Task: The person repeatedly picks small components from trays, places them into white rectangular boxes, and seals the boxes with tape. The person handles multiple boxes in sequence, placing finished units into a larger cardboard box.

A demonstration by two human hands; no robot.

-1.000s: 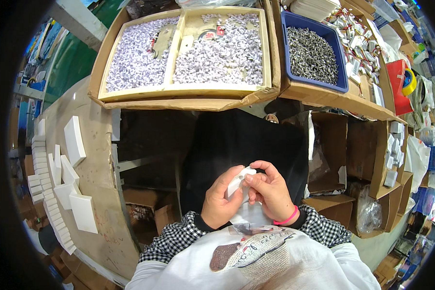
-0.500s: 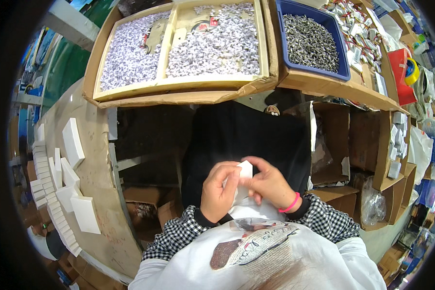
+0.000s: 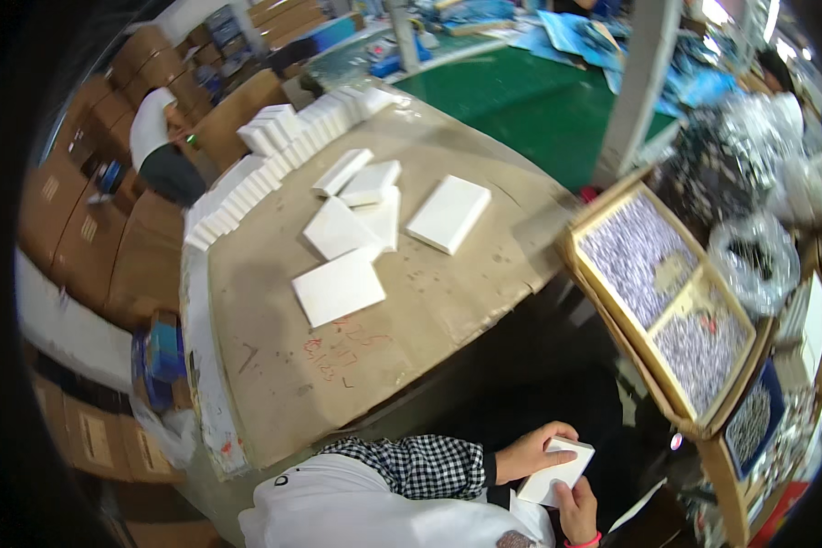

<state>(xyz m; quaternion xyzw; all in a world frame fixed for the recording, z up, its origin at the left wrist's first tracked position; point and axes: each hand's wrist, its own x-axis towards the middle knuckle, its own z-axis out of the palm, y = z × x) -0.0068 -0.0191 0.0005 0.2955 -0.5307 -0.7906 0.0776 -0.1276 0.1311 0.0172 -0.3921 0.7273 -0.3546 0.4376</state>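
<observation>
Shifted rightward in view since earlier, the left hand [image 3: 528, 456] and right hand [image 3: 577, 513] grip a flat white rectangular box [image 3: 562, 474] off the brown-topped table [image 3: 274, 402], where a long white-box row [image 3: 269, 173] already stands and loose white boxes [image 3: 340, 289] lie unaligned.

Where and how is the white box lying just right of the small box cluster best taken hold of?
Probably across its two long sides, from above and the right: the white box lies flat, its right long side faces no neighbouring box, and the cluster sits close on its left.
</observation>
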